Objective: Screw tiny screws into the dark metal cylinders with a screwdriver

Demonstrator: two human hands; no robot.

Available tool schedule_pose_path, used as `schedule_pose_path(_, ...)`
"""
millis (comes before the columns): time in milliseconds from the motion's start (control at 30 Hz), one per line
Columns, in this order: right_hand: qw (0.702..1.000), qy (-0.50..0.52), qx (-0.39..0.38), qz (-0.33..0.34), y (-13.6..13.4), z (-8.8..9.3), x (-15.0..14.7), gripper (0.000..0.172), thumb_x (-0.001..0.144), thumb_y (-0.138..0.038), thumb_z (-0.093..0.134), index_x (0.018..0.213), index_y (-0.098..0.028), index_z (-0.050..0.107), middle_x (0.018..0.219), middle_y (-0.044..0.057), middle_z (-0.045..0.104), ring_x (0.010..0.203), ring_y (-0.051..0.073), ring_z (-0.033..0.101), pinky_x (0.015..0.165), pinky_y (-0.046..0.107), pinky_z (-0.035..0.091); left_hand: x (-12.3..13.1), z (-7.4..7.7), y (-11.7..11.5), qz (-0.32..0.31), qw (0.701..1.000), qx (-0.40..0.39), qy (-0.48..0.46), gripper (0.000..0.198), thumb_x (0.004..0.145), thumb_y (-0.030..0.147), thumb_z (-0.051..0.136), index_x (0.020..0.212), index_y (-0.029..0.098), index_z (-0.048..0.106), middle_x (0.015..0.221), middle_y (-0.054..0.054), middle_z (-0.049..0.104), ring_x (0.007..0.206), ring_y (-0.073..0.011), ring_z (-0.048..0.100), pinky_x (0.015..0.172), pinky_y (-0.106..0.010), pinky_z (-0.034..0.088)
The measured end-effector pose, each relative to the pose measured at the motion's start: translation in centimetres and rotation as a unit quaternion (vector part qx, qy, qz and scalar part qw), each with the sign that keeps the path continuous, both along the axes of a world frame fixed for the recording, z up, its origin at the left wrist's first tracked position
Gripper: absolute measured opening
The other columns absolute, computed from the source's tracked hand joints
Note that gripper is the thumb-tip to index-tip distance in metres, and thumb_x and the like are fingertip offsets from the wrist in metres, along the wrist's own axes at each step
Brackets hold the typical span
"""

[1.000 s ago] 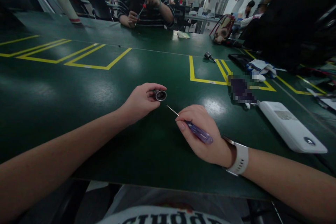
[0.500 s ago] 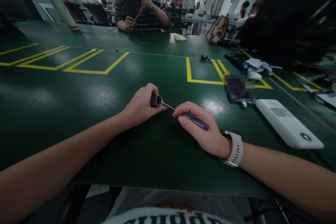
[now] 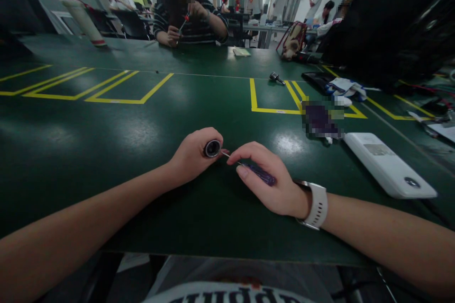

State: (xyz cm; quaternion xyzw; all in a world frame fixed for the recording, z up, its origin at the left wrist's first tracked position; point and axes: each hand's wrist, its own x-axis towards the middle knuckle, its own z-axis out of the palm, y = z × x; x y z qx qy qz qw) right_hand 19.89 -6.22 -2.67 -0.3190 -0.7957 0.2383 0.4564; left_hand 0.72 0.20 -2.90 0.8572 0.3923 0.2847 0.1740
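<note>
My left hand (image 3: 192, 154) rests on the green table (image 3: 106, 142) with its fingers wrapped round a small dark metal cylinder (image 3: 212, 148), whose open end faces the camera. My right hand (image 3: 266, 177), with a white watch on the wrist, grips a thin screwdriver with a purple handle (image 3: 261, 174). The screwdriver's metal shaft reaches left to the mouth of the cylinder. Both hands lie close together near the table's middle.
A white flat device (image 3: 387, 165) lies to the right. Beyond it are a blurred dark object (image 3: 322, 120), a cloth (image 3: 346, 87) and a small metal part (image 3: 275, 77) inside yellow floor-tape boxes. Across the table a person (image 3: 188, 19) holds a red-handled tool. More people stand behind.
The screwdriver tip, apart from the cylinder a second ago, has moved left into the cylinder's mouth. Both hands have drawn closer together and slightly nearer to me.
</note>
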Motion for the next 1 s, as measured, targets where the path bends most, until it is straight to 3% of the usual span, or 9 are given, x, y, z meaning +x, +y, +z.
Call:
schedule_pose_path(133, 0.998, -0.032, 0.059, -0.020, -0.5, 0.0, -0.4, 0.015, 0.081, -0.012, 0.050, 0.091, -0.019, 0.059, 0.085, 0.007, 0.067, 0.084, 0.020, 0.062, 0.079, 0.040, 0.047, 0.0, -0.1, -0.2, 0.009, 0.998, 0.032, 0.046, 0.018, 0.080, 0.032, 0.055, 0.070, 0.019, 0.049, 0.070, 0.000, 0.054, 0.066, -0.0146, 0.051, 0.061, -0.027, 0.036)
schedule_pose_path(200, 0.998, -0.030, 0.052, -0.014, -0.6, 0.0, -0.4, 0.016, 0.079, -0.010, 0.050, 0.089, -0.019, 0.060, 0.084, 0.007, 0.067, 0.083, 0.020, 0.062, 0.079, 0.040, 0.047, 0.0, -0.2, -0.3, 0.002, 0.996, 0.060, 0.071, 0.016, 0.082, 0.029, 0.053, 0.070, 0.019, 0.050, 0.070, 0.000, 0.055, 0.066, -0.0147, 0.050, 0.062, -0.028, 0.035)
schedule_pose_path(367, 0.988, 0.086, -0.126, 0.021, 0.2, -0.2, 0.1, 0.014, 0.083, -0.016, 0.051, 0.083, -0.015, 0.065, 0.083, 0.007, 0.069, 0.081, 0.018, 0.063, 0.077, 0.036, 0.049, -0.1, -0.3, -0.5, -0.021, 0.995, 0.072, 0.071, 0.011, 0.081, 0.022, 0.052, 0.071, 0.019, 0.051, 0.072, 0.000, 0.055, 0.068, -0.0154, 0.051, 0.064, -0.029, 0.035)
schedule_pose_path(500, 0.932, 0.230, -0.273, 0.065, 1.3, -1.1, 0.4, 0.013, 0.081, -0.020, 0.054, 0.081, -0.015, 0.067, 0.082, 0.005, 0.071, 0.081, 0.017, 0.064, 0.076, 0.033, 0.048, -0.1, -0.4, -0.4, -0.022, 0.998, 0.038, 0.034, 0.010, 0.079, 0.020, 0.053, 0.070, 0.019, 0.050, 0.072, 0.000, 0.055, 0.067, -0.0147, 0.051, 0.063, -0.028, 0.036)
schedule_pose_path(600, 0.899, 0.278, -0.328, 0.077, 1.7, -1.5, 0.3, 0.013, 0.081, -0.021, 0.054, 0.080, -0.015, 0.065, 0.081, 0.005, 0.071, 0.078, 0.016, 0.065, 0.071, 0.032, 0.048, -0.1, -0.5, -0.3, -0.012, 1.000, 0.024, -0.003, 0.014, 0.080, 0.023, 0.054, 0.068, 0.019, 0.048, 0.071, 0.000, 0.054, 0.065, -0.0135, 0.050, 0.060, -0.027, 0.037)
schedule_pose_path(667, 0.908, 0.269, -0.312, 0.073, 1.5, -1.4, 0.2, 0.013, 0.082, -0.021, 0.053, 0.082, -0.016, 0.065, 0.082, 0.005, 0.070, 0.079, 0.017, 0.064, 0.071, 0.033, 0.048, 0.0, -0.5, -0.3, -0.005, 1.000, 0.020, -0.007, 0.014, 0.080, 0.023, 0.055, 0.068, 0.019, 0.048, 0.071, 0.001, 0.053, 0.064, -0.0131, 0.049, 0.059, -0.026, 0.036)
schedule_pose_path(800, 0.975, 0.130, -0.182, 0.002, 0.4, -0.5, 0.1, 0.014, 0.083, -0.019, 0.052, 0.084, -0.017, 0.066, 0.085, 0.005, 0.068, 0.083, 0.017, 0.062, 0.077, 0.034, 0.047, 0.2, -0.5, -0.3, 0.008, 0.998, 0.041, 0.041, 0.011, 0.080, 0.019, 0.054, 0.069, 0.017, 0.050, 0.071, 0.000, 0.053, 0.066, -0.0136, 0.049, 0.061, -0.026, 0.036)
schedule_pose_path(867, 0.988, 0.078, -0.133, -0.021, -0.1, -0.1, 0.0, 0.014, 0.082, -0.017, 0.052, 0.084, -0.017, 0.066, 0.084, 0.005, 0.067, 0.083, 0.018, 0.061, 0.078, 0.035, 0.046, 0.2, -0.5, -0.3, 0.010, 0.995, 0.061, 0.074, 0.011, 0.081, 0.018, 0.053, 0.070, 0.016, 0.051, 0.070, 0.000, 0.053, 0.067, -0.0139, 0.049, 0.062, -0.027, 0.035)
schedule_pose_path(1000, 0.979, 0.092, -0.184, 0.008, 0.1, 0.0, 0.1, 0.015, 0.082, -0.017, 0.052, 0.081, -0.017, 0.067, 0.082, 0.004, 0.068, 0.080, 0.018, 0.061, 0.076, 0.034, 0.046, 0.1, -0.5, -0.4, 0.005, 0.990, 0.090, 0.109, 0.011, 0.082, 0.017, 0.053, 0.071, 0.015, 0.052, 0.070, 0.000, 0.053, 0.066, -0.0141, 0.049, 0.063, -0.029, 0.034)
